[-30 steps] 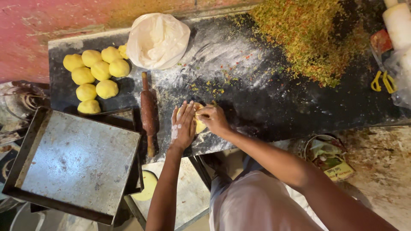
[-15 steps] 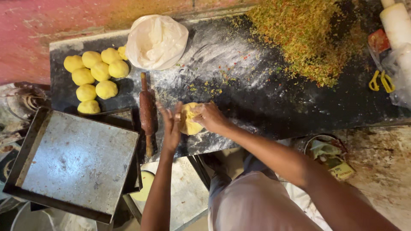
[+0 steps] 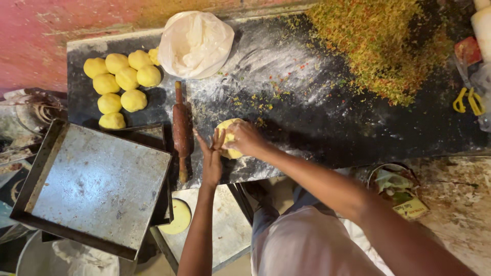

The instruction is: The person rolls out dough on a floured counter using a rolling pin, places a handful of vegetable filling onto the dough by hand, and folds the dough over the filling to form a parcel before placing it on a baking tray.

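Yellow dough balls (image 3: 121,86), black flour-dusted slab (image 3: 317,117), brown rolling pin (image 3: 181,130), seemingly green-orange chopped mix (image 3: 378,46).

This is a working food-preparation kitchen, probably a small street-side or commercial one. A dark stone counter dusted with white flour (image 3: 286,66) carries a cluster of round yellow dough balls (image 3: 120,87), a brown wooden rolling pin (image 3: 181,130), a white plastic bag of flour (image 3: 196,43) and a large heap of chopped green and orange filling (image 3: 383,46). Beside it sit worn square metal baking trays (image 3: 92,186), against a rough red-painted wall (image 3: 36,36).
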